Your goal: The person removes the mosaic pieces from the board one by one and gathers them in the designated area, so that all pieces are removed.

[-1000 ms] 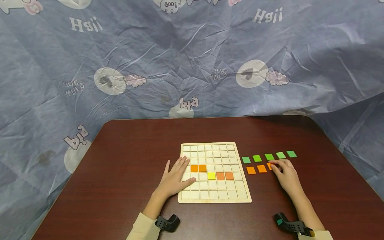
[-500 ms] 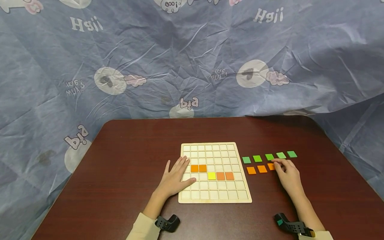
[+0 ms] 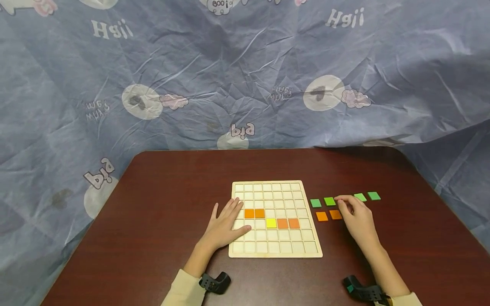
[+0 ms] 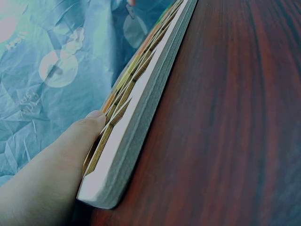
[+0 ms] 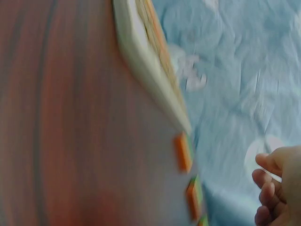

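A pale wooden grid board [image 3: 275, 253] lies on the table, with two dark orange tiles [image 3: 254, 213], a yellow tile [image 3: 271, 223] and two coral tiles [image 3: 288, 223] in its squares. My left hand [image 3: 223, 223] rests spread over its left edge; the left wrist view shows the thumb [image 4: 89, 125] along the rim. Right of the board, my right hand [image 3: 357, 216] has bent fingers, thumb and forefinger tips close together beside a green tile [image 3: 329, 201]. In the right wrist view the fingers [image 5: 267, 194] are curled; I cannot tell whether they pinch a tile.
Orange tiles [image 3: 322, 216] lie in a row right of the board, partly covered by my right hand. Behind them runs a row of green tiles [image 3: 374, 196]. A printed blue-grey cloth [image 3: 245, 76] hangs beyond the brown table [image 3: 183, 178].
My right hand has moved left and slightly away from me, from the third orange tile, which is now out of sight. My left hand stays on the board.
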Available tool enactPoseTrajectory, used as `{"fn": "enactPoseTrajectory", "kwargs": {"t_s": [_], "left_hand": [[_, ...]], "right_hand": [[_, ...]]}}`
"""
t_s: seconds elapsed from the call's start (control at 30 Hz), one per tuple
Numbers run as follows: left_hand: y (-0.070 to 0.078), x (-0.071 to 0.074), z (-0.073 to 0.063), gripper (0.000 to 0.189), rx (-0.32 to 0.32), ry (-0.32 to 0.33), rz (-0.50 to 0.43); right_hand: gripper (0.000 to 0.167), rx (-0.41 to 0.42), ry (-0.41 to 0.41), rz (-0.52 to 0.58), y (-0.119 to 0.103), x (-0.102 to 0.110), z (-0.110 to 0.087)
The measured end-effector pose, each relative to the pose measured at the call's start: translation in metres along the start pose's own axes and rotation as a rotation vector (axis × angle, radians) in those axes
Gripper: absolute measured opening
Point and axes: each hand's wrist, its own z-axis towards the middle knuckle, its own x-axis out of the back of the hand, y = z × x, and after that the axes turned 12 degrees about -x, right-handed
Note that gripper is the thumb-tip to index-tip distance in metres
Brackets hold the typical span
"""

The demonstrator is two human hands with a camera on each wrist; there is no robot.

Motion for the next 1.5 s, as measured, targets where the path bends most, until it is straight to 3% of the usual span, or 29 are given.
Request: {"fn": "enactPoseTrajectory", "kwargs": {"t_s": [0.17, 0.37, 0.73, 1.07, 1.5], "left_hand": [[0.0, -0.002, -0.001, 0.08, 0.011, -0.005, 0.002], [-0.001, -0.002, 0.0, 0.08, 0.004, 0.005, 0.008], [-0.001, -0.002, 0.001, 0.08, 0.011, 0.005, 0.012], [-0.001, -0.004, 0.001, 0.08, 0.019, -0.006, 0.019], [-0.001, -0.003, 0.001, 0.08, 0.015, 0.0, 0.033]], "right_hand": [[0.019, 0.066, -0.047, 0.03, -0.03, -0.003, -0.008], [0.015, 0.087, -0.1, 0.063, -0.065, -0.015, -0.017], [0.01, 0.089, -0.229, 0.128, -0.108, -0.068, -0.03], [0.012, 0.067, -0.312, 0.153, -0.107, -0.112, -0.035], [0.02, 0.166, -0.312, 0.113, -0.096, -0.124, -0.037]]}}
